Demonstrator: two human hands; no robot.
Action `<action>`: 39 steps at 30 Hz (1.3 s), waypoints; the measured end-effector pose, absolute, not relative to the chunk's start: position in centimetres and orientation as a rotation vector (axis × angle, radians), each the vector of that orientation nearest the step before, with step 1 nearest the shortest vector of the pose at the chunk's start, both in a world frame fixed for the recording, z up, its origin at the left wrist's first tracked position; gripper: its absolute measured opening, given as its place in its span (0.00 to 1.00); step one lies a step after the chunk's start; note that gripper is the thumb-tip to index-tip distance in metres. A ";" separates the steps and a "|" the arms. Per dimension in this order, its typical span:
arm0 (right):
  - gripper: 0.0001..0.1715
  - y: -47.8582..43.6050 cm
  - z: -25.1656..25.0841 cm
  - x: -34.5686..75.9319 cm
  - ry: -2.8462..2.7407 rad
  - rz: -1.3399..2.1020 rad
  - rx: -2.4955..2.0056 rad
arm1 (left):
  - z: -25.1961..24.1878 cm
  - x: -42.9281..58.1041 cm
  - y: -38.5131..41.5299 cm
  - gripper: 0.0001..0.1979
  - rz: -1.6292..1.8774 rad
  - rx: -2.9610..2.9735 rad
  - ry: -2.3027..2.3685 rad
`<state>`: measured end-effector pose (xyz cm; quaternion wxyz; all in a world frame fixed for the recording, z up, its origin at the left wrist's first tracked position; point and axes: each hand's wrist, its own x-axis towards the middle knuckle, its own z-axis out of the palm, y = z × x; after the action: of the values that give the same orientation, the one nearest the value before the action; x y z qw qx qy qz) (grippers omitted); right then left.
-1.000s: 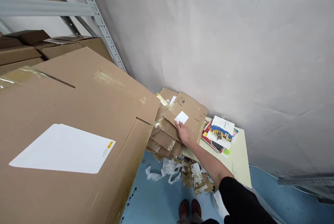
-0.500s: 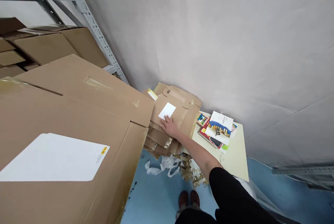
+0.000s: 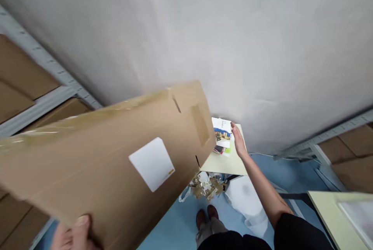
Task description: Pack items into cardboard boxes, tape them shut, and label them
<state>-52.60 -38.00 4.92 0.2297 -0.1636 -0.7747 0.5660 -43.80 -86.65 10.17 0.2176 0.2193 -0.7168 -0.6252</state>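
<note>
A big flattened brown cardboard box [image 3: 110, 153] with a white label [image 3: 152, 163] fills the left and middle of the view, tilted up toward the right. My left hand [image 3: 74, 234] grips its lower left edge, thumb on top. My right hand [image 3: 238, 140] reaches out over the pale yellow table [image 3: 227, 162], fingers stretched out, touching the edge of a stack of colourful books [image 3: 222, 133]. It holds nothing.
A grey wall rises ahead. Metal shelving [image 3: 43, 98] with cardboard boxes stands at the left, another shelf [image 3: 335, 137] at the right. Crumpled tape scraps [image 3: 207, 188] and white wrapping [image 3: 244, 199] litter the blue floor by my shoes. A second pale table corner [image 3: 338, 211] shows at lower right.
My right hand left the pile of flattened cartons and moved right to the books. The big box swung across and now hides that pile. The view turned right.
</note>
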 end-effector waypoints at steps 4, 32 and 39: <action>0.41 -28.6 6.1 -46.0 -1.938 1.632 -0.737 | 9.2 -49.6 -76.8 0.29 -2.119 0.405 -2.091; 0.28 -16.1 0.7 15.5 -0.990 1.110 -1.201 | 2.5 -26.9 -16.3 0.30 -2.364 -1.669 -2.539; 0.31 -14.9 1.9 16.1 -0.984 0.868 -1.304 | 3.0 -16.1 -8.1 0.36 -2.313 -2.210 -2.307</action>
<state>16.12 -14.92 1.94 0.6021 -0.5628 -0.4248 0.3746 -16.07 -8.15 2.95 -0.3907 -0.5157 -0.5385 -0.5399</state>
